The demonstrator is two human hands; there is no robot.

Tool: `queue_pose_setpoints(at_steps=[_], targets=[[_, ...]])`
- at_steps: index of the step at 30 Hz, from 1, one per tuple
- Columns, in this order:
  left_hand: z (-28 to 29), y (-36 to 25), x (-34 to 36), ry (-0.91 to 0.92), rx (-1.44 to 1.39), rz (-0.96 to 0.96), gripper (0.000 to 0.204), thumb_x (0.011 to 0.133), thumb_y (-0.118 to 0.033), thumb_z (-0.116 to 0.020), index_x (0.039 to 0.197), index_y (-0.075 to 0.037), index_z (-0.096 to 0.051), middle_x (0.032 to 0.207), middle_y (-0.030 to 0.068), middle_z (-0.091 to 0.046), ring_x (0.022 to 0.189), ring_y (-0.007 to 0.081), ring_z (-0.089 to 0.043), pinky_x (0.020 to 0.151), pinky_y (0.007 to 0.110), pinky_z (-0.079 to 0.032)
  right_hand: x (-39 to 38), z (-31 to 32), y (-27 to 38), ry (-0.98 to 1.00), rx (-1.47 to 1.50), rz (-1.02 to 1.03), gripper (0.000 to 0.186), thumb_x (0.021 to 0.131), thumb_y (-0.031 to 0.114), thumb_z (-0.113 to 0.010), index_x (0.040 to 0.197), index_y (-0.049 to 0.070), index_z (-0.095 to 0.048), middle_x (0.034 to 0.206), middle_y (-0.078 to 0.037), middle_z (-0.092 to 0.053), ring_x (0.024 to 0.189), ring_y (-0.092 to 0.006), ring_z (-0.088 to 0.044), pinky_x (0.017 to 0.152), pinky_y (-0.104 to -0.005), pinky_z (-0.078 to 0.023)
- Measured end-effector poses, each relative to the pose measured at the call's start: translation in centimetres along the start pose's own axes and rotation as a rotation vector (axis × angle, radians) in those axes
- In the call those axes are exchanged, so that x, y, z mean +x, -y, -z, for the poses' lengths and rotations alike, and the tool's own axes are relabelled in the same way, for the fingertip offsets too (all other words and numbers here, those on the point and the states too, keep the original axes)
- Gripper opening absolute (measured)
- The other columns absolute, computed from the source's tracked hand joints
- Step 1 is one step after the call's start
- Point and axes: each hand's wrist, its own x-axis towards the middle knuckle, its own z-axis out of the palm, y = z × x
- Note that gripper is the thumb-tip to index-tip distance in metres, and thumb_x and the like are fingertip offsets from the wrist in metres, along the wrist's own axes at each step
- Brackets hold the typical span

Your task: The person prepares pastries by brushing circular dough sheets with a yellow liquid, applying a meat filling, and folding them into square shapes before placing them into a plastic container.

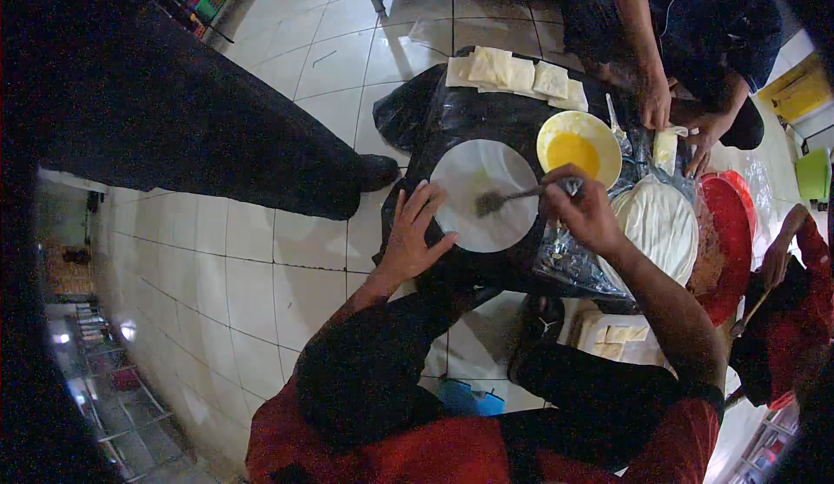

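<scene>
The left hand lies with its fingers spread wide at the left edge of 1 round pale sheet, gripping nothing, probably to keep it from sliding on the black plastic. The right hand curls its fingers closed around the handle of 1 brush, whose bristles meet the sheet near its middle. A bowl of yellow liquid sits just beyond, likely for easy dipping, while the white stack of sheets lies to the right, presumably within reach
</scene>
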Motion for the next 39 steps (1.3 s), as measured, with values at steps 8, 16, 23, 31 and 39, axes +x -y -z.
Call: queue_pose_setpoints(at_steps=[8, 16, 23, 31, 39], targets=[[0.1, 0.0, -0.1, 0.011, 0.015, -0.002, 0.077, 0.087, -0.039, -0.075, 0.147, -0.003, -0.044, 0.155, 0.0168, -0.037, 0.149, 0.0368, -0.027, 0.120, 0.059, -0.017, 0.3, -1.7, 1.2, 0.051, -0.075, 0.012, 0.023, 0.103, 0.021, -0.058, 0.116, 0.002, -0.059, 0.085, -0.008, -0.068, 0.069, -0.0117, -0.064, 0.063, -0.0282, -0.054], [0.3, -0.4, 0.1, 0.000, -0.021, 0.016, 0.078, 0.087, -0.037, -0.075, 0.148, -0.002, -0.042, 0.157, 0.0178, -0.035, 0.149, 0.0367, -0.027, 0.121, 0.058, -0.017, 1.8, -2.7, 0.5, 0.126, 0.005, 0.065, 0.024, 0.104, 0.021, -0.056, 0.117, 0.002, -0.058, 0.089, -0.009, -0.067, 0.066, -0.0125, -0.062, 0.061, -0.0274, -0.054], [0.0, 0.1, -0.1, 0.004, -0.026, 0.004, 0.082, 0.086, -0.037, -0.076, 0.150, -0.002, -0.039, 0.158, 0.0166, -0.033, 0.150, 0.0360, -0.026, 0.121, 0.057, -0.016, 1.3, -2.1, 0.3, 0.050, -0.105, 0.042, 0.024, 0.104, 0.021, -0.055, 0.117, 0.000, -0.056, 0.087, -0.009, -0.071, 0.067, -0.0126, -0.066, 0.058, -0.0279, -0.054], [0.2, 0.0, 0.1, 0.041, 0.002, 0.015, 0.083, 0.086, -0.037, -0.076, 0.151, -0.003, -0.038, 0.159, 0.0171, -0.031, 0.151, 0.0353, -0.023, 0.122, 0.057, -0.015, -1.2, -0.2, 0.8, -0.056, -0.122, 0.062, 0.018, 0.102, 0.013, -0.058, 0.114, 0.001, -0.059, 0.089, -0.009, -0.068, 0.074, -0.0114, -0.065, 0.065, -0.0272, -0.053], [-0.1, 0.4, -0.2, 0.011, -0.042, 0.009, 0.083, 0.086, -0.038, -0.076, 0.151, -0.003, -0.039, 0.159, 0.0170, -0.030, 0.151, 0.0358, -0.024, 0.122, 0.057, -0.015, -1.4, 1.0, 1.5, -0.133, -0.272, 0.066, 0.015, 0.101, 0.012, -0.058, 0.111, 0.001, -0.060, 0.087, -0.009, -0.067, 0.069, -0.0129, -0.065, 0.061, -0.0296, -0.054]])
